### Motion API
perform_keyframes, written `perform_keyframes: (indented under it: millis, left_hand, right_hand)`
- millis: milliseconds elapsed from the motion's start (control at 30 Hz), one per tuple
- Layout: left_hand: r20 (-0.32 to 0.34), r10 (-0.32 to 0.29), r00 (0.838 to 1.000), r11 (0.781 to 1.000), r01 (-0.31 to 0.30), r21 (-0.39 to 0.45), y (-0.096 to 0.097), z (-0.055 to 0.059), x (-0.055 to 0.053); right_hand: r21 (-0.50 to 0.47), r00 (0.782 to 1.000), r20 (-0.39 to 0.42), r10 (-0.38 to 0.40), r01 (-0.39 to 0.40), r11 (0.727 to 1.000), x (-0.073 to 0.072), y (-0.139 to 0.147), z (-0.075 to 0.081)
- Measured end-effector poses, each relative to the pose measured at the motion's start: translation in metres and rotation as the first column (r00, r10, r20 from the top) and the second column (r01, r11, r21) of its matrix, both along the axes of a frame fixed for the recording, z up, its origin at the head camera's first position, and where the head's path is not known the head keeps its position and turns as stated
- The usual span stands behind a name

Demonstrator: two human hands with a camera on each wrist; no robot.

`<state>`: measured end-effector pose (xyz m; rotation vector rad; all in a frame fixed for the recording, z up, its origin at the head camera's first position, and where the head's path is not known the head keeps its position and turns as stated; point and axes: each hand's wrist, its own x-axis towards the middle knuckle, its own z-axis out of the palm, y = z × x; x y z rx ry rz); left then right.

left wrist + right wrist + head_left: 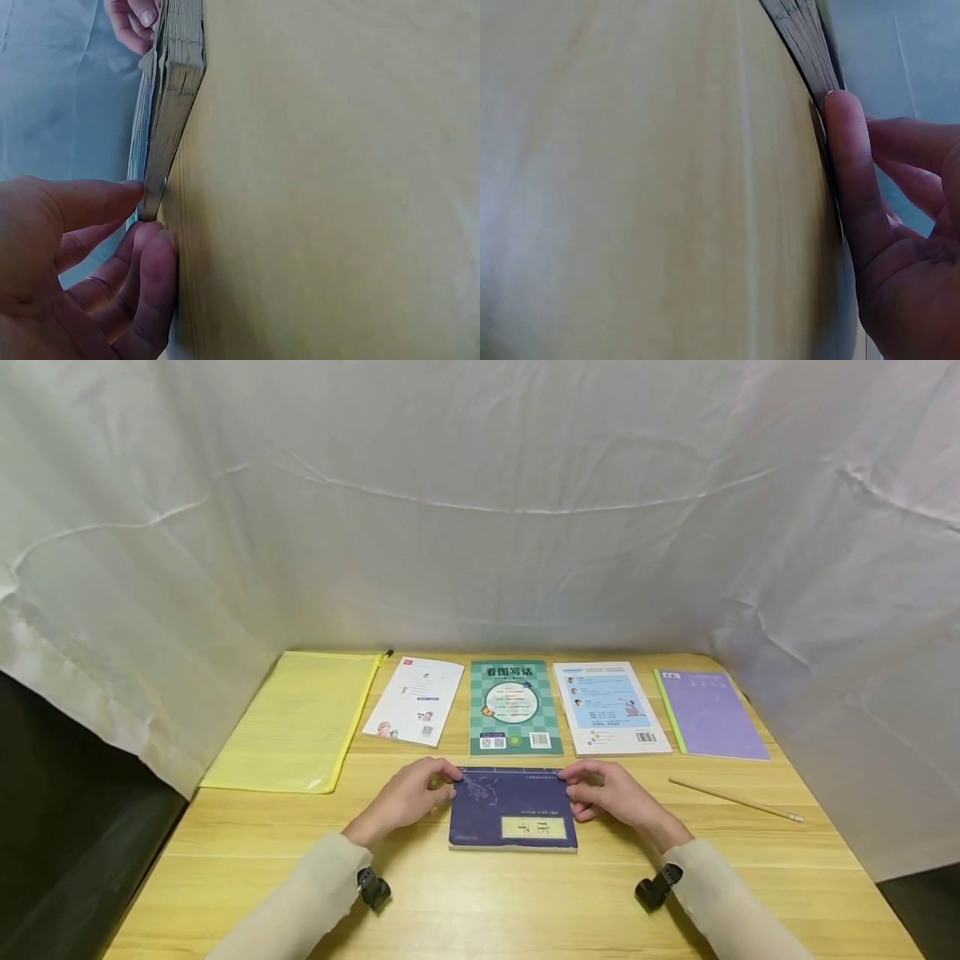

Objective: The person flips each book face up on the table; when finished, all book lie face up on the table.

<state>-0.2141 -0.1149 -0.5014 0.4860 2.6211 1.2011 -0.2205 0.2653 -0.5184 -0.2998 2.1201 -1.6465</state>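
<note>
Holding a dark blue book [513, 797] between our two hands, we have it at the near middle of the wooden table [465, 910], cover up, with its pale title label [535, 827] close to the edge nearest us. Our left hand [411, 793] pinches the book near its far left corner, and our right hand [618, 797] pinches it near the far right corner, so the hands are apart with the cover between them. In both wrist views we see fingertips against the page edges, low beside the tabletop; whether the whole underside touches the wood we cannot tell. Just beyond the book, we have a green checked book [515, 714] with a white circle on its cover. To its left lies a white booklet [416, 702], and farther left a yellow zip pouch [292, 727]. To its right we find a white book with a blue panel [611, 706], then a purple notebook [711, 714] with a green spine. A pencil [735, 799] lies slantwise on the table to the right of our right hand, nearer us than the notebook. We wear pale sleeves [300, 893] and a black strap [372, 889] at each wrist. Behind everything hangs a creased whitish sheet [495, 527].
</note>
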Motion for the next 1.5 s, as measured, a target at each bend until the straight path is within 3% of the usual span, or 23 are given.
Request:
perform_keyframes:
  millis: [133,233,333,633,800,1067,1300,1500]
  left_hand:
    - [0.008,0.026,1.000,1.000,-0.026,0.004,0.002,0.001,-0.003]
    - [0.015,0.066,0.998,0.998,-0.066,0.019,0.003,0.002,-0.008]
    - [0.021,0.109,0.994,0.993,-0.110,0.037,0.005,0.004,-0.014]
    - [-0.012,0.163,0.986,0.986,-0.163,0.029,0.013,0.015,-0.028]
    - [-0.016,0.185,0.983,0.982,-0.184,0.040,0.016,0.013,-0.036]
    - [0.095,0.146,0.985,0.982,-0.156,0.108,0.016,0.004,-0.047]
    - [0.142,0.087,0.986,0.977,-0.112,0.181,0.016,-0.003,-0.054]
    - [0.254,0.047,0.966,0.959,-0.115,0.260,0.015,-0.003,-0.054]
  right_hand:
    - [0.032,0.996,-0.007,-0.086,0.086,0.996,-0.004,-0.001,0.002]
    - [0.022,0.979,-0.014,-0.205,0.205,0.979,-0.010,-0.001,0.005]
    - [0.014,0.966,-0.048,-0.254,0.255,0.967,-0.017,0.000,0.009]
    - [0.093,0.968,-0.131,-0.216,0.229,0.969,-0.040,-0.008,0.022]
    - [0.110,0.969,-0.147,-0.199,0.216,0.970,-0.051,-0.016,0.024]
    - [0.073,0.984,-0.082,-0.157,0.163,0.984,-0.056,-0.027,0.022]
    - [0.023,0.985,-0.043,-0.168,0.170,0.985,-0.054,-0.033,0.022]
    - [-0.082,0.977,0.001,-0.211,0.210,0.974,-0.053,-0.034,0.021]
